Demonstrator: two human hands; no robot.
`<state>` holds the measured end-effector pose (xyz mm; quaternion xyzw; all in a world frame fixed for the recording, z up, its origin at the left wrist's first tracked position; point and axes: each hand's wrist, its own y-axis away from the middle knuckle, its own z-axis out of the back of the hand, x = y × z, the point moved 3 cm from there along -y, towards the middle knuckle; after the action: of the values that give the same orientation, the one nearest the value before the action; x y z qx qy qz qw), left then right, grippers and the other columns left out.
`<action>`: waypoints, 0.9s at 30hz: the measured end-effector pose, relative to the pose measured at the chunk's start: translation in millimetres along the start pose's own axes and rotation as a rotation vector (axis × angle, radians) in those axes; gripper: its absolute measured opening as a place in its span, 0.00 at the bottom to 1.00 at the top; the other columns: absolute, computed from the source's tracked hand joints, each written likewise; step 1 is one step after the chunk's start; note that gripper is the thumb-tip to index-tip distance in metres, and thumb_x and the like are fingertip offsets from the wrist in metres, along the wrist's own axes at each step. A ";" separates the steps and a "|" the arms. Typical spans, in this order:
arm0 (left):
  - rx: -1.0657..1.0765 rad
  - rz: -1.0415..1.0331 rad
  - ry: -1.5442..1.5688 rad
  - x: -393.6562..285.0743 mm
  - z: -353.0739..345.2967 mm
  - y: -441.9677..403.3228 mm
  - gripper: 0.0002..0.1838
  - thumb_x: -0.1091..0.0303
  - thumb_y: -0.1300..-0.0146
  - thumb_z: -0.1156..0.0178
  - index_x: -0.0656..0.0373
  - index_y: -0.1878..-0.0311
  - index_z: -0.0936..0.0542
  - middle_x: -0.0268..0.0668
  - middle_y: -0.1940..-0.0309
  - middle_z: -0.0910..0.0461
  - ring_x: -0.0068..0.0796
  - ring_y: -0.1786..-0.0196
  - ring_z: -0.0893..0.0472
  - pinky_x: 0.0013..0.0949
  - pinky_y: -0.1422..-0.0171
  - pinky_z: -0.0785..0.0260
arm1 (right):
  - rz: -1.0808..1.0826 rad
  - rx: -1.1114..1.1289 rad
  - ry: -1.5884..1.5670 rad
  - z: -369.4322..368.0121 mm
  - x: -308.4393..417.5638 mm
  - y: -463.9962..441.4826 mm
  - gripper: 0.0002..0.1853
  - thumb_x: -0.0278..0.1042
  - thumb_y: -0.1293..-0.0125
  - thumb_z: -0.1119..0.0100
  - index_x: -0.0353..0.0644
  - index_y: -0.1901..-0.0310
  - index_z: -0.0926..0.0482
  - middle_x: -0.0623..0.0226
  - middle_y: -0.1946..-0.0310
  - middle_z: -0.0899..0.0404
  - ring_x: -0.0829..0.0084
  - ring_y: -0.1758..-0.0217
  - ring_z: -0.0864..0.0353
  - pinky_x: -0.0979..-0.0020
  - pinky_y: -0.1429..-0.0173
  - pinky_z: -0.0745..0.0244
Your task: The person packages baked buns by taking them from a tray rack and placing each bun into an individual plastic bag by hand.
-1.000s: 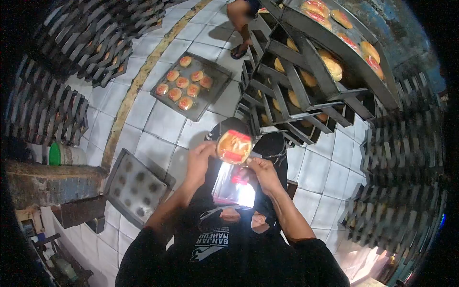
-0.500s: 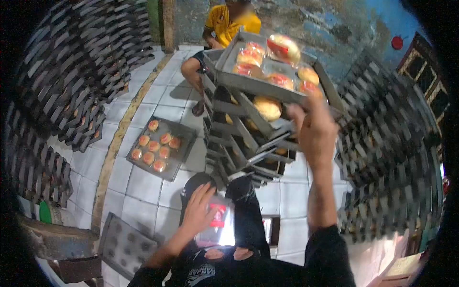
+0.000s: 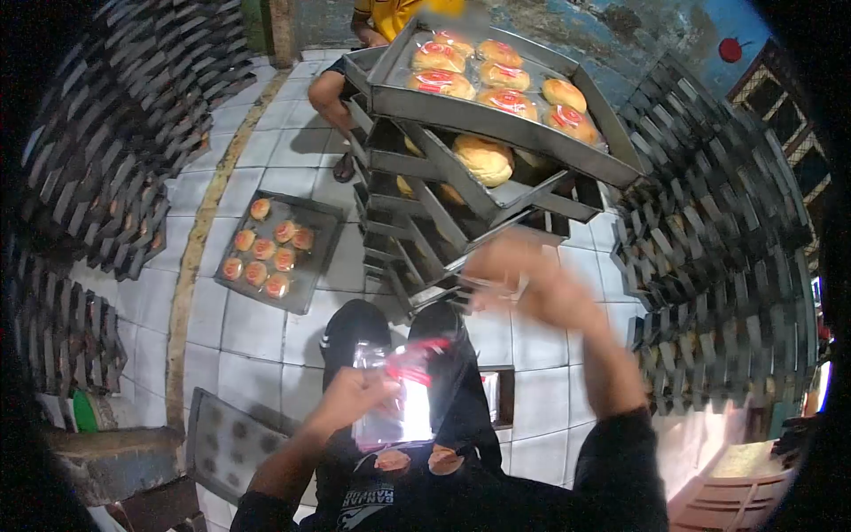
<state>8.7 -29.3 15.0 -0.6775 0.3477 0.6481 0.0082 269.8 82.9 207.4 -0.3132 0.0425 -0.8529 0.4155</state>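
My left hand (image 3: 359, 395) pinches a clear plastic bag with red print (image 3: 412, 363), its top lifted, above a stack of shiny clear bags (image 3: 399, 421) on my lap. My right hand (image 3: 532, 284) is smeared by motion, in front of the stacked trays and above my right knee; I cannot tell whether it holds anything. On top of the stack, a metal tray (image 3: 443, 113) carries several buns in red-printed clear wrappers (image 3: 505, 75). Just below it, an unwrapped golden bun (image 3: 485, 160) shows in a tilted tray.
Left of the stack, a tray of several red-topped buns (image 3: 259, 248) lies on the tiled floor. A dark-spotted tray (image 3: 232, 443) sits at lower left. Tall tray stacks (image 3: 709, 168) rise on both sides. A person in a yellow shirt (image 3: 403, 18) sits behind the central stack.
My right hand has come down from the top tray toward my lap. A wrapped bun seen blurred above that tray now rests in it. My left hand, formerly spread over the bags, now pinches one.
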 end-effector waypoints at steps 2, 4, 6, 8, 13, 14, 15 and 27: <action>-0.146 -0.123 0.107 4.5 19.3 -17.6 0.11 0.66 0.26 0.38 0.66 0.55 0.15 0.42 0.62 0.11 0.27 0.55 0.13 0.34 0.46 0.21 | -0.242 -0.224 -0.065 97.6 -53.2 -54.1 0.16 0.41 0.28 0.34 0.36 0.48 0.17 0.65 0.57 0.15 0.73 0.54 0.18 0.70 0.48 0.22; -0.261 -0.212 0.246 7.7 25.4 -32.1 0.10 0.67 0.25 0.40 0.65 0.54 0.17 0.43 0.61 0.11 0.27 0.56 0.13 0.34 0.48 0.21 | -0.287 -0.366 0.192 171.6 -116.9 -104.1 0.22 0.50 0.20 0.46 0.36 0.54 0.17 0.71 0.64 0.18 0.76 0.59 0.20 0.72 0.52 0.24; -0.355 -0.254 0.420 15.2 24.0 -43.7 0.09 0.68 0.24 0.42 0.65 0.52 0.19 0.45 0.58 0.11 0.29 0.57 0.13 0.35 0.48 0.21 | -0.558 -0.257 0.332 222.9 -212.5 -127.4 0.26 0.56 0.20 0.48 0.36 0.59 0.17 0.74 0.67 0.23 0.76 0.63 0.26 0.69 0.59 0.29; -0.290 -0.209 0.421 33.4 30.5 -56.2 0.11 0.68 0.22 0.45 0.67 0.47 0.22 0.48 0.55 0.12 0.32 0.57 0.12 0.36 0.47 0.21 | -0.701 -0.211 0.611 244.4 -287.2 -128.4 0.34 0.65 0.25 0.45 0.34 0.63 0.14 0.68 0.67 0.16 0.70 0.62 0.20 0.65 0.57 0.25; -0.267 -0.211 0.372 26.2 35.3 -56.9 0.14 0.67 0.21 0.45 0.71 0.49 0.20 0.48 0.56 0.12 0.33 0.56 0.12 0.36 0.48 0.20 | -1.000 -0.064 0.598 245.1 -358.9 -118.6 0.38 0.71 0.34 0.36 0.31 0.60 0.11 0.57 0.66 0.12 0.67 0.57 0.14 0.64 0.57 0.21; -0.269 -0.216 0.285 24.5 34.4 -55.4 0.14 0.67 0.21 0.45 0.72 0.49 0.20 0.48 0.56 0.12 0.33 0.56 0.12 0.36 0.48 0.20 | -1.046 -0.052 0.442 247.5 -334.1 -117.5 0.39 0.71 0.36 0.35 0.30 0.62 0.11 0.55 0.64 0.12 0.69 0.56 0.13 0.65 0.58 0.20; -0.263 -0.222 0.367 19.6 33.5 -53.4 0.13 0.67 0.21 0.45 0.70 0.47 0.19 0.46 0.57 0.12 0.31 0.57 0.12 0.34 0.49 0.20 | -1.019 -0.044 0.346 250.1 -327.6 -119.4 0.38 0.66 0.39 0.27 0.28 0.55 0.14 0.56 0.61 0.13 0.73 0.54 0.14 0.69 0.59 0.20; -0.487 -0.249 0.892 -20.1 46.5 -58.4 0.12 0.59 0.21 0.44 0.58 0.51 0.22 0.42 0.51 0.15 0.37 0.46 0.14 0.42 0.43 0.20 | -0.350 -0.692 -0.355 158.9 -79.7 -72.9 0.36 0.44 0.37 0.25 0.31 0.34 0.28 0.53 0.43 0.18 0.63 0.42 0.16 0.61 0.36 0.21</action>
<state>-2.1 45.7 -0.3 -0.9062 0.0736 0.3526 -0.2216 347.1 218.7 319.1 -0.5785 0.2003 -0.7789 0.1358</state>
